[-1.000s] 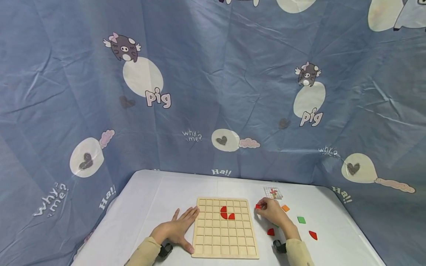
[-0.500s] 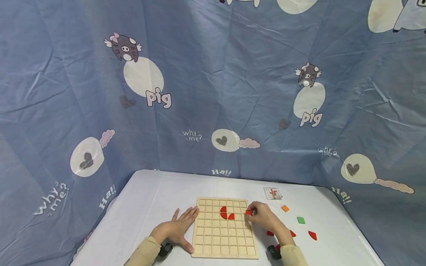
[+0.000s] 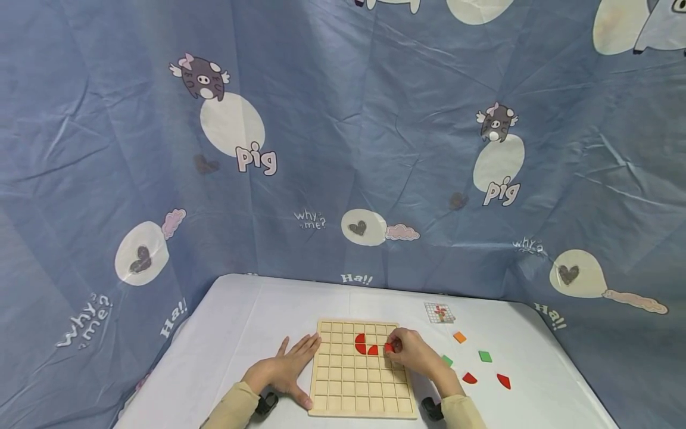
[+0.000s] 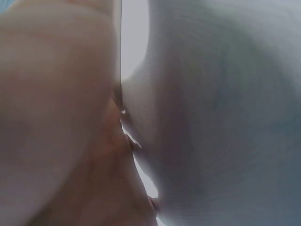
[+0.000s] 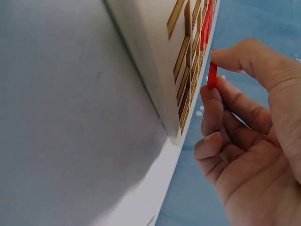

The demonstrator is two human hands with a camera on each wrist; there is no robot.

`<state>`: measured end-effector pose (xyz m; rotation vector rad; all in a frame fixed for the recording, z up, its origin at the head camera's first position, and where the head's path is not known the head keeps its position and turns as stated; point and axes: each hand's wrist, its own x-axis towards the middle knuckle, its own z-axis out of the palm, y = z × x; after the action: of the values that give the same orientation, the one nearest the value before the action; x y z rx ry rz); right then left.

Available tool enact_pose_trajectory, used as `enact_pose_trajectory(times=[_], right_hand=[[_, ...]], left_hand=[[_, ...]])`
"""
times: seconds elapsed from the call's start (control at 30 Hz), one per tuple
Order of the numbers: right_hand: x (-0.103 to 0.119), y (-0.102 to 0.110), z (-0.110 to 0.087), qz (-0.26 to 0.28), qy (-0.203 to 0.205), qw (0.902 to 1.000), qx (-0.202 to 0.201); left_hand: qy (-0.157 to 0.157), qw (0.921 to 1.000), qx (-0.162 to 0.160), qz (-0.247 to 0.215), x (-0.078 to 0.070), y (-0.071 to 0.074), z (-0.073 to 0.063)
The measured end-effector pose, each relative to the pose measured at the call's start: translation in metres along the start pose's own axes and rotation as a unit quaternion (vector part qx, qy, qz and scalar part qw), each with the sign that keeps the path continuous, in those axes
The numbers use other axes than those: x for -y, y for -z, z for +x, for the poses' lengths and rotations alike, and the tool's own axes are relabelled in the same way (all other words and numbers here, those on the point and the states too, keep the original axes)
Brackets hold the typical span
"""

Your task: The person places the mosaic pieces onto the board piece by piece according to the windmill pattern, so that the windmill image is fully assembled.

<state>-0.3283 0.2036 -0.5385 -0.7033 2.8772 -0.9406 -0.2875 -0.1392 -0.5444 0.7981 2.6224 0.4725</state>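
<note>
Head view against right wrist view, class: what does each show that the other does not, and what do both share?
Only the head view: the left hand, card, orange piece and green pieces.

Only the right wrist view: the palm side of the right hand, with the pinched red piece edge-on.

Both: that hand and piece, the board and the blue curtain.

- The left hand [image 3: 283, 372] is held palm down, thumb spread from the fingers.
- The right hand [image 3: 418, 354] is curled, thumb and fingertips set in a pinch.
- Both forearms [image 3: 234, 406] are angled inward.
</note>
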Motion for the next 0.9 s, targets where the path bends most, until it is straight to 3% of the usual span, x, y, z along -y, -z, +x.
enact_pose_trajectory(times=[0.9], right_hand=[[0.0024,-0.0049,0.0088,0.002,0.015,0.9991,0.041]], left_hand=[[0.002,1.0,-0.004,0.001,0.0018,-0.0023,0.0008]])
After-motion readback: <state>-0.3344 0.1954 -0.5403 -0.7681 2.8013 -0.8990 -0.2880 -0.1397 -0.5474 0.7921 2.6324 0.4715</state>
